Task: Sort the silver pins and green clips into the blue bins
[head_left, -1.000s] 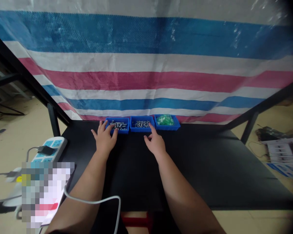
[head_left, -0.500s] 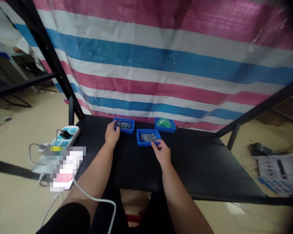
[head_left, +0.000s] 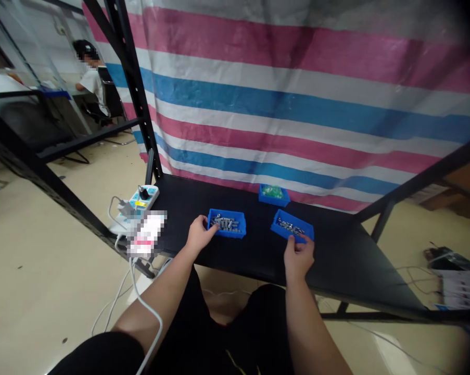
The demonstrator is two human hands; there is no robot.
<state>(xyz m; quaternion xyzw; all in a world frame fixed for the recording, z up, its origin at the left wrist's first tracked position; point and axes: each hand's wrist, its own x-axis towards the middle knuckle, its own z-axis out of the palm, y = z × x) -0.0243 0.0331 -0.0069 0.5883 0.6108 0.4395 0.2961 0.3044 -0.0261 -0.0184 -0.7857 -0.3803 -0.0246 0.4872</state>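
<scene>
Pinching the near rim of a shallow blue plastic tray (head_left: 277, 225) in a narrow grip, the right hand (head_left: 298, 258) sits below it, the tray's long axis slanting down rightward. The half-curled left hand (head_left: 199, 234) touches a second blue tray (head_left: 227, 236) of small metal fasteners (head_left: 227, 224), just to its right.

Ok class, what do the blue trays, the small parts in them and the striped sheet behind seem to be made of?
The blue trays look like moulded plastic: smooth, evenly coloured, slightly glossy. The screws look like metal, with a grey sheen, though the exact alloy can't be told. The striped sheet looks like woven plastic tarpaulin, given its creases and sheen.
</scene>
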